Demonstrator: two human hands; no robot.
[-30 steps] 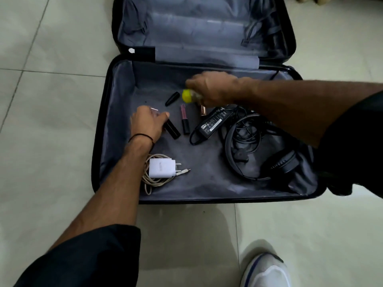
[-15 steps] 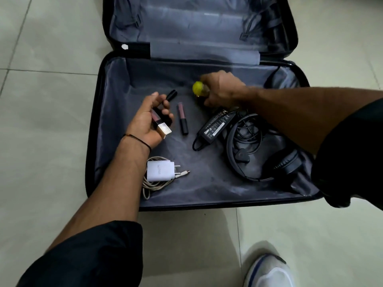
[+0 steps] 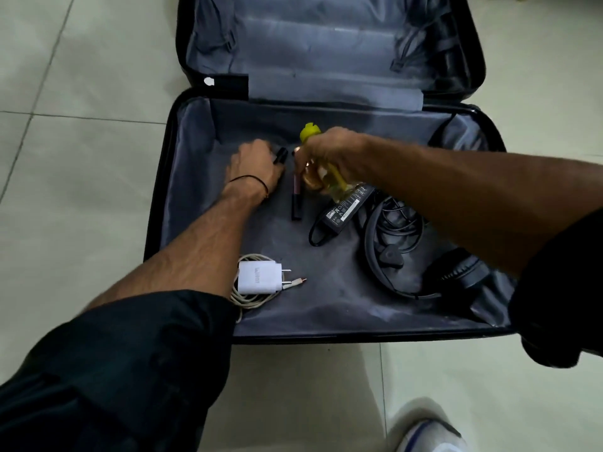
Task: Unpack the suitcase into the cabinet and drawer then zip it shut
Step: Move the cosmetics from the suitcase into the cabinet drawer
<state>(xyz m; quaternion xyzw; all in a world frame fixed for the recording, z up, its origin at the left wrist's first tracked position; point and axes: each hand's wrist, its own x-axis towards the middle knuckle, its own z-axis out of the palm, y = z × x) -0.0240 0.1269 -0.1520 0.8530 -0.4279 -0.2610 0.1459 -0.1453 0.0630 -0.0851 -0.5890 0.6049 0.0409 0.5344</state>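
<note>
Lying open on pale floor tiles (image 3: 81,207), a black suitcase (image 3: 156,223) with grey lining fills mid-frame. Above its centre the right hand (image 3: 329,154) curls tightly round a yellow-capped bottle (image 3: 328,181). Just left of it, the left hand (image 3: 254,164) lies knuckles-up, fingers closed on a small black tube (image 3: 281,155). A white charger (image 3: 257,277) sits lower left inside.

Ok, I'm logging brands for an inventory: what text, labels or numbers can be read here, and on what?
Nothing reads clearly.
White charger: faint grey brand mark, too blurred to read.
Black power adapter: white label print and symbols, too small.
Suitcase tag: a white mark, no letters.
</note>
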